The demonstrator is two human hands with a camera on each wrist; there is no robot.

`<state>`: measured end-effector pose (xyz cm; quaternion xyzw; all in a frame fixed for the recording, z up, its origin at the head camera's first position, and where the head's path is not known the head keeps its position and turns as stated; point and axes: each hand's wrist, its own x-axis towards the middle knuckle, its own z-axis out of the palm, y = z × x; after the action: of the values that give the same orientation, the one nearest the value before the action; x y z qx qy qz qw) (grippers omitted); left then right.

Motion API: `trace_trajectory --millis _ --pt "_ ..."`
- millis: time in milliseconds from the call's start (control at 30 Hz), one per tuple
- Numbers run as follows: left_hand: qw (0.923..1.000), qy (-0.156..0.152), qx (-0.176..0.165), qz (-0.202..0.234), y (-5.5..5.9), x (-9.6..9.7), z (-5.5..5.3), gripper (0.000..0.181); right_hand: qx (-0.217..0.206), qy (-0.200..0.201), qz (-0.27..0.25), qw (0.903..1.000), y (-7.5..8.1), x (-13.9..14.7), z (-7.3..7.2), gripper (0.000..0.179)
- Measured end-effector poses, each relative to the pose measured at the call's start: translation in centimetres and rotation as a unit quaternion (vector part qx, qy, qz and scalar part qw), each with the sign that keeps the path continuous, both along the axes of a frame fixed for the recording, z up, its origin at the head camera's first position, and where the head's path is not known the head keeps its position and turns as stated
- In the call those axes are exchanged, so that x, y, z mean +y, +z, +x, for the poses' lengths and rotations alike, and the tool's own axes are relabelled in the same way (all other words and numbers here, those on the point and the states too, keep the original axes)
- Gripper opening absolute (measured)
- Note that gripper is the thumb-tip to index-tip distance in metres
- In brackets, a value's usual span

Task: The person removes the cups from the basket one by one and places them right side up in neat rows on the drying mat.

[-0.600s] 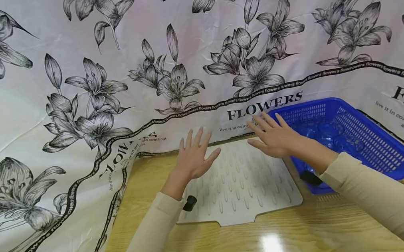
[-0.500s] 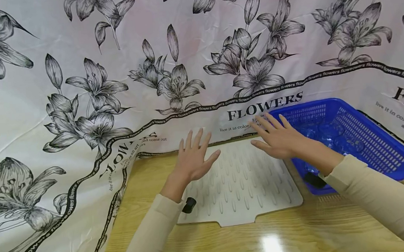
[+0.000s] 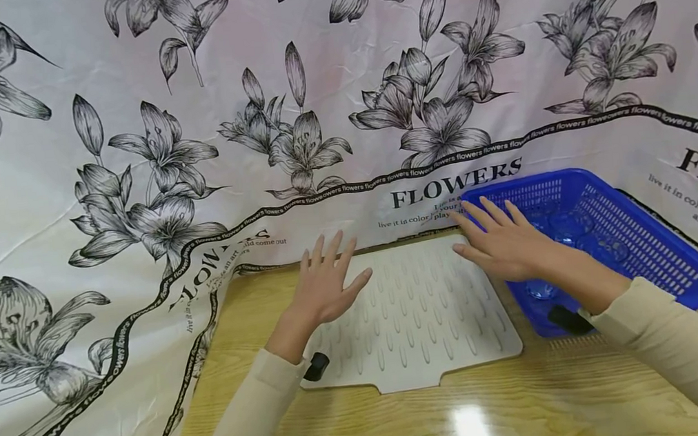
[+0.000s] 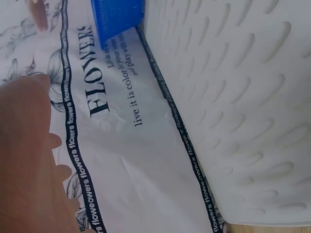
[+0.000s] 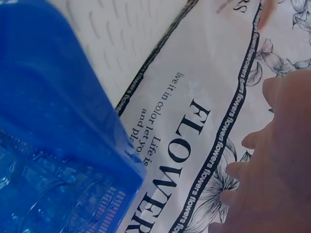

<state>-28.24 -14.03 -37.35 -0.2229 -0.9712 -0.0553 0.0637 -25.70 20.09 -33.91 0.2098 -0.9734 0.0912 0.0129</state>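
Observation:
My left hand [image 3: 324, 288] hovers over the left side of a white board [image 3: 420, 315] with rows of raised oval ridges, its fingers spread and holding nothing. Between the board's right edge and a blue plastic basket [image 3: 570, 181] is my right hand [image 3: 504, 246], raised with straight fingers, also holding nothing. Several clear glass-like pieces [image 3: 574, 226] lie inside the basket; their exact kind is hard to tell, and the right hand and forearm hide part of them. In the right wrist view, the basket [image 5: 43, 73] sits left of the right hand [image 5: 277, 160].
The board and basket stand on a light wooden table [image 3: 398, 421]. Behind and to the left hangs a white sheet [image 3: 308, 34] printed with black lilies and lettering, meeting the table along the back edge. A dark device is worn at each wrist.
My right hand has moved right, toward the basket. The left hand has shifted slightly left and down. Board and basket stay in place.

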Motion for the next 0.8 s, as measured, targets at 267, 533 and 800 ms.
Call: trace_trajectory --millis 267,533,800 --pt "0.9998 0.002 -0.003 0.020 -0.6 -1.2 0.4 0.076 -0.012 -0.002 -0.016 0.9998 -0.4 1.8 1.2 0.076" --pt "0.9990 -0.002 0.000 0.044 -1.8 -2.3 0.5 0.076 -0.018 -0.017 -0.034 0.9991 -1.1 3.5 2.0 0.075" --pt "0.9969 0.013 0.016 0.076 -2.6 -3.7 1.1 0.074 -0.012 -0.034 -0.048 0.9982 -2.0 5.2 2.6 0.078"
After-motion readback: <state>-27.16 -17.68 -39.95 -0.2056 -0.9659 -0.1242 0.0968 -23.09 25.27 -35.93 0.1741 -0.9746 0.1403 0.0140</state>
